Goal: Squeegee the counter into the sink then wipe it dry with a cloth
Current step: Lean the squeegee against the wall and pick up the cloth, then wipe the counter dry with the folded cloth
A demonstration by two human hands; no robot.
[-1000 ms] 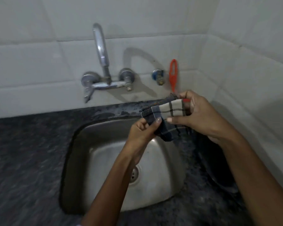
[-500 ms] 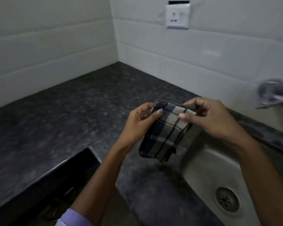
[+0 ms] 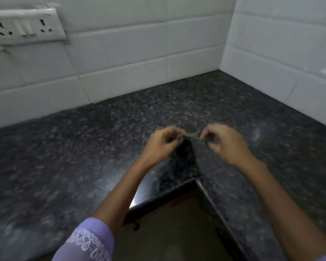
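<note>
- i see both hands held above the dark speckled bench [image 3: 68, 147], near the middle of the head view, over its inner corner.
- my left hand [image 3: 161, 146] has its fingers curled in, pinching one end of the cloth [image 3: 191, 137] between thumb and fingertips.
- my right hand [image 3: 225, 145] sits at 3 o'clock from the left one, fingers also curled, pinching the other end of that cloth.
- the cloth shows only as a thin, motion-blurred grey strip stretched between the two hands; it looks edge-on to the camera, though the blur makes that hard to be sure of.
- the cloth is off the bench surface, held in the air between the pinches.
- a lilac sleeve [image 3: 91, 242] with white embroidery covers the left forearm at about 7 o'clock in the view.
- white wall tiles [image 3: 139, 53] run behind the bench and meet at a corner toward 1 o'clock.
- a white socket plate [image 3: 24, 27] is on the tiles at 10 o'clock.
- the bench's front edge makes an inner corner at 6 o'clock, below my hands.
</note>
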